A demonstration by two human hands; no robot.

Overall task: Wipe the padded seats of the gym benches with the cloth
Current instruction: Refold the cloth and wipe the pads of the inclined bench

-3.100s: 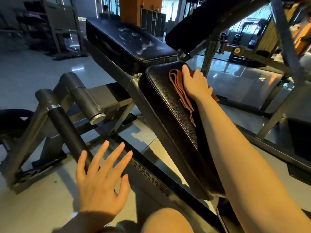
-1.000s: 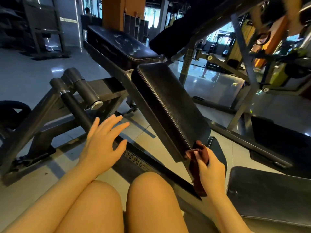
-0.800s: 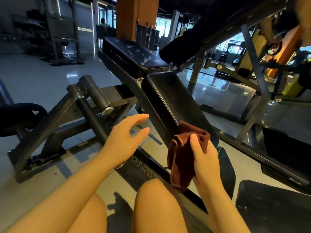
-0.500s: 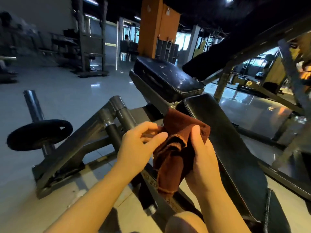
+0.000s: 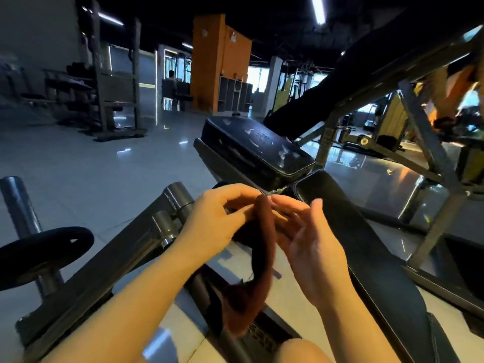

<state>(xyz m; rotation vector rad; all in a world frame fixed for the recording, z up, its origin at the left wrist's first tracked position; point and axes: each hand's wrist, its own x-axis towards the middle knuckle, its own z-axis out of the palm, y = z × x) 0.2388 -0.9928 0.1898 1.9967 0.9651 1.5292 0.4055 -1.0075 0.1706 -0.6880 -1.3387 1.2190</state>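
**Head view: two hands hold up a brown cloth**

Head view shows a bare knee [image 5: 301, 352] at the very bottom of the frame. Just above it, in the middle, both hands are lifted up in front of the bench. The left hand [image 5: 217, 221] pinches the top of the cloth [image 5: 258, 260] with curled fingers. The right hand [image 5: 309, 244] is beside it, palm turned up, fingers loosely spread and touching the cloth's top edge; it is blurry, so I cannot tell if it really grips. The cloth is dark brown and hangs down between the hands, off the pads.

Behind the right hand, the long black seat pad [image 5: 372, 258] slopes down to the lower right. Farther back, in the middle, a second black pad [image 5: 259, 148] has pale smears on top. At the left edge sits a round weight plate [image 5: 39, 252] on a metal post. Far away, an orange pillar [image 5: 217, 61] stands at the upper middle.
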